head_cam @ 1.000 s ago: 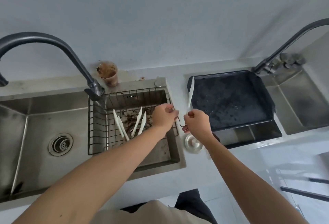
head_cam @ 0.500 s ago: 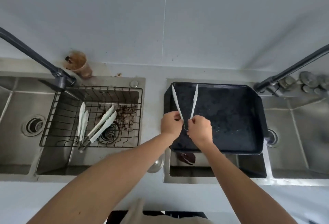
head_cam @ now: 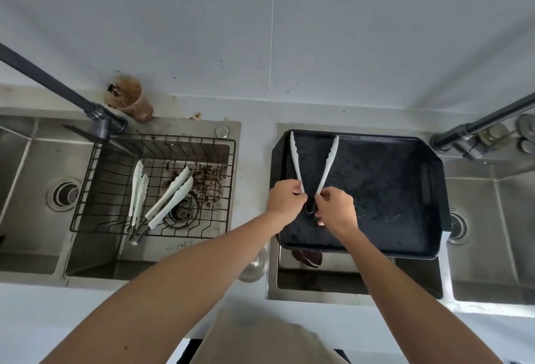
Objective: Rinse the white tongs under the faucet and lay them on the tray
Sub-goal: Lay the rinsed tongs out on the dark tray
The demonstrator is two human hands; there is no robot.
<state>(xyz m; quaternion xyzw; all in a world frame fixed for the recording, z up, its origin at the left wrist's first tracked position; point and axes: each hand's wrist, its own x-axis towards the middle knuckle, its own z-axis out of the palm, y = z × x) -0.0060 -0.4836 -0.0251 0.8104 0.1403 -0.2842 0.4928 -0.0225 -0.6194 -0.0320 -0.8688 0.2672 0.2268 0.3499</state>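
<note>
So both hands are on the tongs [head_cam: 314, 169] right over the tray [head_cam: 390, 190]. The left hand [head_cam: 285, 200] pinches the left arm of the tongs near the hinge, and the right hand [head_cam: 335, 208] pinches the right arm the same way, so the wire hinge loop sits between the two hands at the near end.

The long axis runs near to far: hinge toward the person, tips pointing away at the tray's far-left corner. The arms are splayed into a V, the left tip just by the tray's left rim, the right tip further in. Neither hand is really nearer, they're level at the hinge, one per arm.

I can't tell if the tips are touching the tray or floating just above it. My guess is this is the set-down step, so what's needed is basically lowering the near end and letting go, and the tongs end up lying along the left part of the tray.

Looks-wise: white plastic, slim, scalloped tips, thin metal loop at the hinge. They look clean from here. The tray is dark and speckled with water drops.

Two more pairs [head_cam: 162, 195] sit in the wire basket [head_cam: 86, 213] over the left sink, next to some brown gunk.
</note>
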